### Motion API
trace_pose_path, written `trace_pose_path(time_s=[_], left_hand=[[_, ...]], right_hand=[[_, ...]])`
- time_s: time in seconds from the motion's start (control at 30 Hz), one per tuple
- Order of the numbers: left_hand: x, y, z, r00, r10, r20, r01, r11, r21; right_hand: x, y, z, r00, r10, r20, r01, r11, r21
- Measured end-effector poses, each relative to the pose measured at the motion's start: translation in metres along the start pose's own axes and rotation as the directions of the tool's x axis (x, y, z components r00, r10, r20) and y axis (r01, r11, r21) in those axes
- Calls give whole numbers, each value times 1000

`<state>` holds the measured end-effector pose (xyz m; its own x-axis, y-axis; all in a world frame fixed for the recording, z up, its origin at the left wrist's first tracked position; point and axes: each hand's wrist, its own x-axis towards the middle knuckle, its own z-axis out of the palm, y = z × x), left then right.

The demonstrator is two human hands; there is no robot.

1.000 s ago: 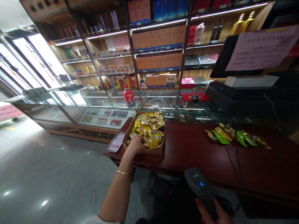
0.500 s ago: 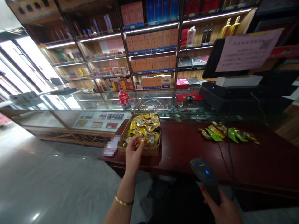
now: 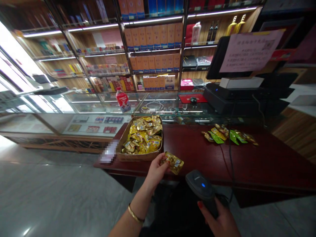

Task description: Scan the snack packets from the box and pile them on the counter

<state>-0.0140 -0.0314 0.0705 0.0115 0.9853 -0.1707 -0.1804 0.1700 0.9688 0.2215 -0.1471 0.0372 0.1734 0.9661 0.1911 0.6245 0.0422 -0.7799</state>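
Observation:
My left hand [image 3: 159, 167] pinches a gold snack packet [image 3: 175, 163] by its left end, just above the front edge of the dark red table [image 3: 187, 141]. Wrapped round its handle, my right hand [image 3: 219, 215] holds a black barcode scanner [image 3: 201, 186] with a blue light on top. The scanner's head points up and left, a short way from the packet and not touching it. Behind my left hand stands an open cardboard box [image 3: 140, 157] full of gold and yellow packets [image 3: 145, 131].
Several gold and green packets [image 3: 218, 135] lie on the table's right side, with a dark cable [image 3: 232, 164] running past them. Behind are a glass counter [image 3: 170, 110], a red bottle [image 3: 122, 99] and a monitor [image 3: 216, 59] with a paper notice. A blurred-out item [image 3: 108, 152] lies left of the box.
My left hand has lifted the gold packet away from the box and carried it right, towards the scanner. My right hand with the scanner has shifted slightly left in view, as has the whole scene.

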Motion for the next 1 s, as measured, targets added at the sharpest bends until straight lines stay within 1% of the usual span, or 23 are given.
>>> trace_pose_path(time_s=[0.1, 0.2, 0.27, 0.43, 0.53, 0.63, 0.73, 0.8, 0.87, 0.93, 1.0], left_hand=[[1, 3, -3, 999, 16, 28, -17, 999, 47], [2, 6, -4, 998, 34, 44, -38, 995, 90], [2, 6, -4, 999, 32, 32, -35, 994, 104], [3, 6, -3, 999, 23, 28, -26, 996, 85], [4, 4, -4, 999, 30, 44, -34, 996, 84], [6, 0, -7, 999, 29, 34, -32, 995, 93], [10, -7, -6, 998, 59, 12, -60, 986, 152], [16, -13, 0, 992, 126, 16, -127, 967, 223], [29, -19, 9, 984, 178, 29, -180, 946, 271], [48, -25, 23, 985, 170, 34, -173, 945, 277], [73, -30, 40, 994, 107, 19, -109, 960, 260]], right_hand=[[1, 0, -2, 994, -32, 108, 34, 999, -10], [1, 1, -3, 990, -63, 126, 64, 998, -11], [0, 1, -3, 989, -72, 132, 74, 997, -8], [-2, 2, -2, 983, -45, 176, 48, 999, -13], [-2, 1, -3, 984, -48, 169, 49, 999, 4], [0, 0, -4, 987, -48, 152, 44, 999, 25], [-1, 1, -2, 992, -26, 127, 19, 998, 55], [-4, 1, 1, 997, 15, 74, -21, 996, 85], [-7, 3, 4, 997, 66, 29, -69, 990, 120], [-9, 5, 6, 995, 102, 9, -102, 983, 150], [-10, 9, 6, 992, 123, -9, -120, 979, 166]])
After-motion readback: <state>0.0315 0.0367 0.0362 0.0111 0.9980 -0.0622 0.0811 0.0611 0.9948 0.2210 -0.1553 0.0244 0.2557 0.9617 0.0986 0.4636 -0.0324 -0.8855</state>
